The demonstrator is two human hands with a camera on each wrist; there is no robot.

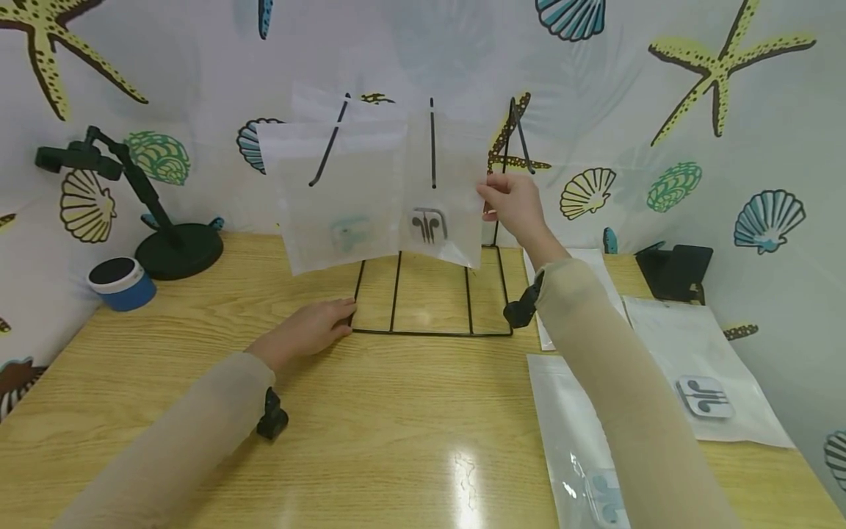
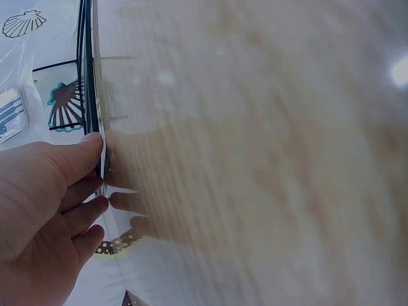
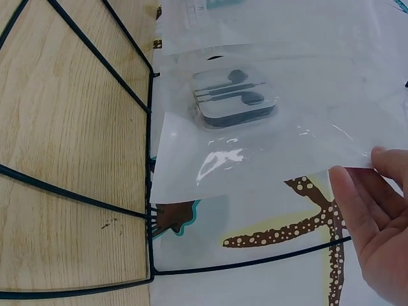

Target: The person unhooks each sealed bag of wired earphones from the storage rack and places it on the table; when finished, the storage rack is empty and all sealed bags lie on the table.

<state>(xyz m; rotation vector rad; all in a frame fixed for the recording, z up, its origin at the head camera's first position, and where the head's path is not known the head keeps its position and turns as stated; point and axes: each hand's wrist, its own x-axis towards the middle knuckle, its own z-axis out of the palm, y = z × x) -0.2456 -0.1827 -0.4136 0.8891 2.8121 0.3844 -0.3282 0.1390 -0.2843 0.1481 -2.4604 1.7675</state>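
- Bag (image 1: 459, 235) with earphone case (image 1: 428, 225): on middle hook (image 1: 432, 147) of wire rack (image 1: 432, 334); right hand (image 1: 518, 206) pinches its side edge.
- Likely light, limp, slick; earphone case should weight the bottom. Best hold: edge or top.
- Left hand (image 1: 307, 330), part-closed, grips wire rack's base at near-left corner.
- Wood-grain table (image 1: 396, 441), glossy; shell-print sheet (image 1: 456, 44) behind.

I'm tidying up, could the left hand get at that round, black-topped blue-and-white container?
Probably yes: only bare wooden table shows between the left hand and the container, though that hand must first release the black wire rack.
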